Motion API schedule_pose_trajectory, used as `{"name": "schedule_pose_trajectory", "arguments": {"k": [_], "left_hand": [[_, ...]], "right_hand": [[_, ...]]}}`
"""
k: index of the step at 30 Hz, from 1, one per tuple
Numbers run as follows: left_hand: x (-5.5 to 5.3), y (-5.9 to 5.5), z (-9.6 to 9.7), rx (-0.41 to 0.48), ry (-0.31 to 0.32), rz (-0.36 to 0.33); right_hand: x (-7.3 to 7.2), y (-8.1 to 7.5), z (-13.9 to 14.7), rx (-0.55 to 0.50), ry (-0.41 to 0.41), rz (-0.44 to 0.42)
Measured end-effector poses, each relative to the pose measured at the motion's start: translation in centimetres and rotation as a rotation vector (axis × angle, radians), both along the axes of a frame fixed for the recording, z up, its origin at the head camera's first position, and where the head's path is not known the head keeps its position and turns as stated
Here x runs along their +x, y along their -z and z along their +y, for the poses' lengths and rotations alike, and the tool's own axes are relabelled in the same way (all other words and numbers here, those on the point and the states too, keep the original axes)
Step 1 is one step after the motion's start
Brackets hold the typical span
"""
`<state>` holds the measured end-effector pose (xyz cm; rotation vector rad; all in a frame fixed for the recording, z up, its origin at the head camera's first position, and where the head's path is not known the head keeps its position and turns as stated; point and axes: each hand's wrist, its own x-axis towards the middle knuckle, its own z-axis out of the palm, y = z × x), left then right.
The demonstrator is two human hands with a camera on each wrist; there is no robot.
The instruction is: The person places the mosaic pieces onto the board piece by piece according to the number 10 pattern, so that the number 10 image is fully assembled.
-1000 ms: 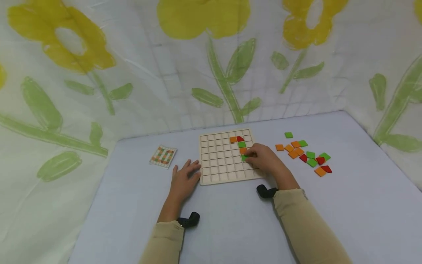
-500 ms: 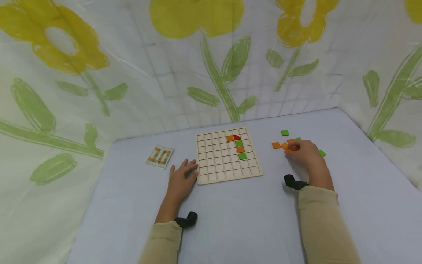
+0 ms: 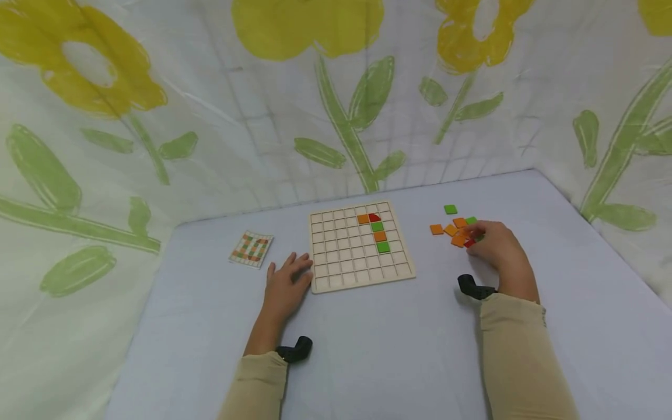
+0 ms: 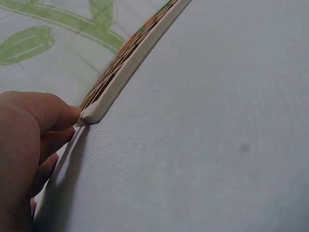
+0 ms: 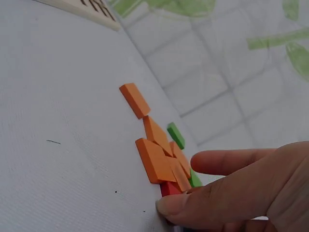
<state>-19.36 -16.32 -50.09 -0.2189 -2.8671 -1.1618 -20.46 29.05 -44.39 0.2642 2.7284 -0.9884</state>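
My left hand point(image 3: 285, 287) rests on the table beside the left edge of a pale wooden grid board point(image 3: 346, 265). In the left wrist view, its thumb touches the board's corner point(image 4: 91, 116). On the board sit two orange square tiles, two green ones and a red rounded tile point(image 3: 374, 217). My right hand point(image 3: 496, 248) reaches over a loose pile of tiles right of the board. In the right wrist view, its thumb point(image 5: 174, 205) lies against a red tile point(image 5: 169, 188), with the forefinger apart from it. Orange tiles point(image 5: 154, 162) lie beside them. The hand hides part of the pile.
A small patterned card point(image 3: 252, 249) with coloured squares lies left of the board. Behind the pile lies a single green tile point(image 3: 450, 209). A flower-printed sheet point(image 3: 210, 146) rises at the table's back edge. Each wrist wears a black camera.
My right hand has left the green tile on the board and moved right to the loose tiles, then shifted slightly within the pile. The left hand stays by the board.
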Motion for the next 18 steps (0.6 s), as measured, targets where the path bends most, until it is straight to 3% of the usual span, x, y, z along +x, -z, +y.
{"name": "schedule_pose_trajectory", "arguments": {"k": [8, 11, 18], "left_hand": [[-0.1, -0.2, -0.1, 0.003, 0.001, 0.009], [-0.1, -0.1, -0.2, 0.006, 0.004, 0.001], [0.2, 0.1, 0.0, -0.011, 0.005, 0.000]], "right_hand": [[-1.2, 0.5, -1.8, 0.020, -0.076, 0.057], [-1.3, 0.5, -2.3, 0.025, -0.106, 0.023], [-1.1, 0.9, -3.1, 0.042, -0.071, -0.039]]}}
